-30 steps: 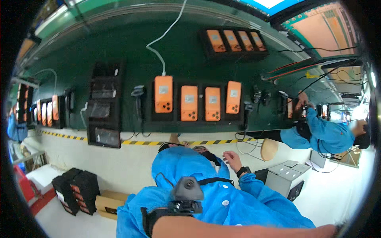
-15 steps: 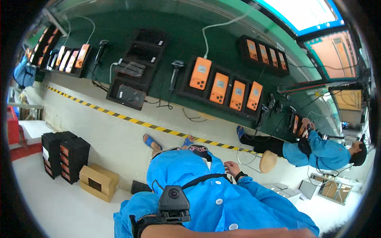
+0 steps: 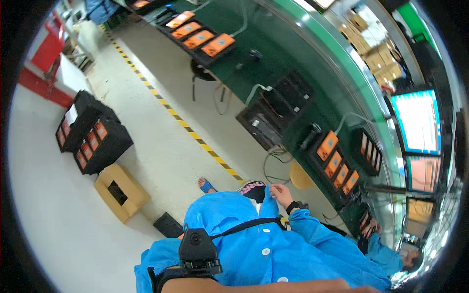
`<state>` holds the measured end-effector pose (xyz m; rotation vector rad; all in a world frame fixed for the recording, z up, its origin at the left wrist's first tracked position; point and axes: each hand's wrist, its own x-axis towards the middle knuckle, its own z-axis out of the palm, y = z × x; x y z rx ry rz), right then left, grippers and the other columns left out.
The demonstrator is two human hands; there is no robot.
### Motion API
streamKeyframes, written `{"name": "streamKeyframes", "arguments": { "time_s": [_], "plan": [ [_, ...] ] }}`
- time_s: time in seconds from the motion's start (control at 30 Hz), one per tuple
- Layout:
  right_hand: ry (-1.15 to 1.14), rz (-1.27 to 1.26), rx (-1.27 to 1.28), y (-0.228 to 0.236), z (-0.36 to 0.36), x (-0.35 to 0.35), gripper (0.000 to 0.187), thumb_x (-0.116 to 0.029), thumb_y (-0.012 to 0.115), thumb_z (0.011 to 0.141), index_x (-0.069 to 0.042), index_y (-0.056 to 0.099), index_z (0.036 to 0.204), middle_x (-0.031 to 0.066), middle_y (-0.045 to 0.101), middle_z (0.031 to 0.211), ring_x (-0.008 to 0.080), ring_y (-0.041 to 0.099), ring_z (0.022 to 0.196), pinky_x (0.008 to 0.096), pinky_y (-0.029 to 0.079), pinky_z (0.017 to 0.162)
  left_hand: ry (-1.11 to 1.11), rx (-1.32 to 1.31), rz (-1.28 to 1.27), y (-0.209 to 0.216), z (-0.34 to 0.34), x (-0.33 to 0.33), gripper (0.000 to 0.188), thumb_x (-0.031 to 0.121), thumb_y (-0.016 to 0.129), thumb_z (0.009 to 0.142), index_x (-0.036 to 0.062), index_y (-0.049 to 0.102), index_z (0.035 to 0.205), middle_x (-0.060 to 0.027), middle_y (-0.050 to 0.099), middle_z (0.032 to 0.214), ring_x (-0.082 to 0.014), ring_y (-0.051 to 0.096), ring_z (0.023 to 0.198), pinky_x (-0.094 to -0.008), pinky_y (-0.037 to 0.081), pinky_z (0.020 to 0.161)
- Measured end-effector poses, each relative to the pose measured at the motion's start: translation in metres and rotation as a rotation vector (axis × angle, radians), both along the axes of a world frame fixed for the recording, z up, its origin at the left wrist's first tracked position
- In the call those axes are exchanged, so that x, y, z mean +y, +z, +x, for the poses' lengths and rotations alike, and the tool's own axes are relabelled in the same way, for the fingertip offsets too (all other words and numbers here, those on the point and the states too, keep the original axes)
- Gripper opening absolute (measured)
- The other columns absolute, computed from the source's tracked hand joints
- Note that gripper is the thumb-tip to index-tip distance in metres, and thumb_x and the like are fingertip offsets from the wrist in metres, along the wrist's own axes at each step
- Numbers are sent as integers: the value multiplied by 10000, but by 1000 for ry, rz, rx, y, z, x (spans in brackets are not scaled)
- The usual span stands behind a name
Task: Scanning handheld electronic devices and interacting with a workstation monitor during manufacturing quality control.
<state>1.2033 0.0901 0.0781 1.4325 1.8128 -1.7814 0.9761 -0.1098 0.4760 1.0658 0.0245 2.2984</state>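
My right hand (image 3: 280, 194) hangs in front of me beside the hem of my blue jacket (image 3: 229, 215), loosely curled, its fingers a little apart, with nothing visible in it. A black band circles that wrist. Along the bottom edge runs my bare left forearm, and part of my left hand (image 3: 337, 285) is seen there; its fingers are cut off and blurred. Strapped to the left wrist is a black camera-like device (image 3: 198, 251). Neither hand touches the green workbench (image 3: 273, 58).
On the bench lie orange phones (image 3: 327, 145) in black trays, a handheld scanner (image 3: 310, 136) and black foam holders (image 3: 261, 127). A cardboard box (image 3: 122, 193) and stacked black trays (image 3: 105, 141) stand on the floor at left. A co-worker (image 3: 386, 251) is at far right, near a stool (image 3: 300, 176).
The whole view has turned: the bench now slants down to the right, and the stacks and box sit higher. My right hand has risen slightly in the picture, staying by the jacket.
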Motion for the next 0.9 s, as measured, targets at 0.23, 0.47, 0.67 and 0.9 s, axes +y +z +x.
{"name": "streamKeyframes", "arguments": {
  "time_s": [0.23,0.47,0.67,0.9],
  "plan": [
    [417,38,246,39,-193,-49,240,-177,559,877,-50,556,1080,55,615,955,133,596,848,265,479,711,170,5,21,3,-88,-48,282,269,457,905,18,558,825,-104,599,761,-255,560,670,-409,440,668],
    [548,85,408,22,-355,-64,252,-172,568,859,-37,565,1072,89,635,948,162,603,889,300,473,787,252,6,29,1,-203,-47,276,269,468,900,14,563,851,-105,603,776,-253,564,679,-407,444,672],
    [740,57,405,22,-501,-48,228,-118,555,861,-19,561,1066,56,619,943,114,581,871,266,472,765,356,44,3,22,-314,-35,274,268,477,896,10,567,873,-106,606,789,-252,568,687,-405,448,676],
    [587,52,424,41,-615,-22,205,-133,566,853,-20,580,1023,55,623,918,135,596,866,269,471,750,347,7,13,33,-422,-42,275,268,488,892,6,572,899,-107,610,803,-250,572,696,-403,452,681]
  ]
}}
